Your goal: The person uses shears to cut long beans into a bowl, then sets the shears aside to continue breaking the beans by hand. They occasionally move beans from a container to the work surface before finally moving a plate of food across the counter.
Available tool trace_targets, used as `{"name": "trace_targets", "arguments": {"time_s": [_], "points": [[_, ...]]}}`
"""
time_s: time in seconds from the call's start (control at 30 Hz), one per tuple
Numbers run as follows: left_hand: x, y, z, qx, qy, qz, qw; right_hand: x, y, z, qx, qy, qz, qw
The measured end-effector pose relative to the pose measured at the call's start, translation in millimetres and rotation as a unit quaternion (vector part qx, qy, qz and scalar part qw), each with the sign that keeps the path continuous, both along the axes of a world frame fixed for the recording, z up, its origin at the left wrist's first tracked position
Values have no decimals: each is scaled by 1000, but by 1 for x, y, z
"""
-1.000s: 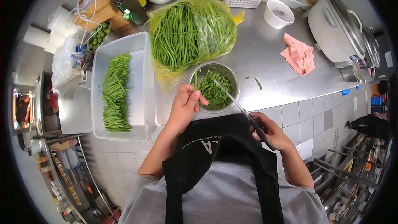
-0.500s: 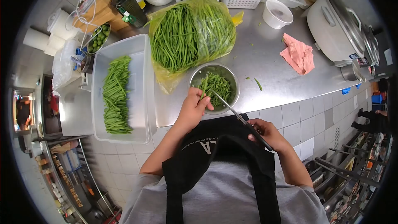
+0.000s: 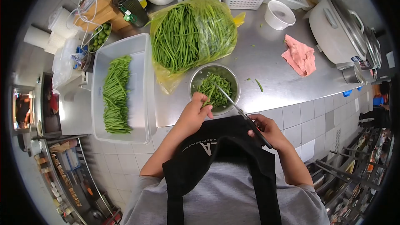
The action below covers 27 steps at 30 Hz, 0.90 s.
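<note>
Chopped green beans (image 3: pixel 216 86) heaped in a steel bowl (image 3: pixel 236 80);
short, uneven, bright-to-dark green pieces; left hand (image 3: pixel 193 111) pinches a green bean (image 3: pixel 206 103) by the bowl's rim; right hand (image 3: pixel 271 133) grips a black-handled cutting tool (image 3: pixel 259 134), its metal blade (image 3: pixel 229 98) over the heap.

Your right hand (image 3: pixel 271 132) holds a black-handled cutting tool (image 3: pixel 251 124), its tip over chopped greens (image 3: pixel 216 86) in the metal bowl (image 3: pixel 201 72); your left hand (image 3: pixel 194 111) pinches a green piece (image 3: pixel 205 104) at the rim.
</note>
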<state>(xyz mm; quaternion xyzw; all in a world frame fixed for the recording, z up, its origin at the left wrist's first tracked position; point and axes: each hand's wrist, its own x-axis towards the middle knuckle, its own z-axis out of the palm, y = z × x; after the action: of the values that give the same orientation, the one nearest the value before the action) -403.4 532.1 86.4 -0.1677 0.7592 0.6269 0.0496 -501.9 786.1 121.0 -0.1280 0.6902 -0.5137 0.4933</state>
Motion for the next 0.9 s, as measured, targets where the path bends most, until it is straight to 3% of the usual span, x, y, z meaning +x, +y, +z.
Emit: {"name": "trace_targets", "arguments": {"time_s": [0.1, 0.2, 0.23, 0.27, 0.33, 0.43, 0.57, 0.67, 0.7, 0.8, 0.9], "points": [[-2, -2, 9, 35, -24, 36, 998, 0, 5, -3, 39, 56, -26, 997], [-7, -4, 17, 217, -2, 136, 967, -16, 8, -10, 71, 216, -72, 971], [-9, -8, 14, 280, 21, 147, 948, -25, 8, -15, 85, 288, -104, 948], [-11, -9, 16, 332, 37, 178, 925, -35, 10, -13, 195, 393, -77, 895], [-16, -11, 20, 433, 70, 235, 868, -51, 5, -23, 219, 492, -126, 833], [-20, -19, 21, 434, 144, 237, 857, -76, 3, -49, 240, 550, -151, 785], [-22, -18, 26, 386, 183, 270, 863, -100, -3, -71, 192, 596, -129, 769], [-20, -15, 26, 393, 208, 292, 847, -99, -8, -69, 233, 644, -37, 728], [-20, -14, 28, 384, 208, 296, 849, -89, -21, -54, 187, 668, -72, 716], [-18, -11, 33, 362, 211, 305, 856, -59, -50, -20, -14, 559, -69, 826], [-19, -5, 34, 349, 226, 293, 861, -15, -85, 11, -105, 487, -37, 866]]}}
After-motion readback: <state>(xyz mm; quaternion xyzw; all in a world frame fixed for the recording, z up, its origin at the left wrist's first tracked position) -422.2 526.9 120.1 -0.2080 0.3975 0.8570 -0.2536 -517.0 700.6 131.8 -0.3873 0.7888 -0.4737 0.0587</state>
